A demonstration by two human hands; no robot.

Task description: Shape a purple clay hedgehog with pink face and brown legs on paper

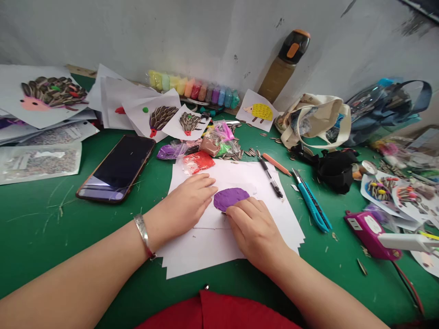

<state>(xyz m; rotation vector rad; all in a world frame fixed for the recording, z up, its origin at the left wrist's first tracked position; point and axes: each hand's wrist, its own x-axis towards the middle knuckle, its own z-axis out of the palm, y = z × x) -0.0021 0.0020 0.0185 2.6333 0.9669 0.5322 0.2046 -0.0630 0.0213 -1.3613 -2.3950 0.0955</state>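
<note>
A flattened purple oval of modelling clay lies on the stack of white paper in front of me. My left hand rests flat on the paper at the oval's left, fingers stretched out and pointing toward it. At the lower right edge of the clay, my right hand has its thumb and fingers pinched together. A small dark tip shows under that pinch; what it belongs to is mostly hidden. Bags of clay, one red, lie at the paper's far edge. Loose sunflower seeds are scattered behind.
A phone lies to the left. On the right are a black pen, an orange clay tool, a blue utility knife and a magenta device. A bottle leans against the wall near hedgehog pictures.
</note>
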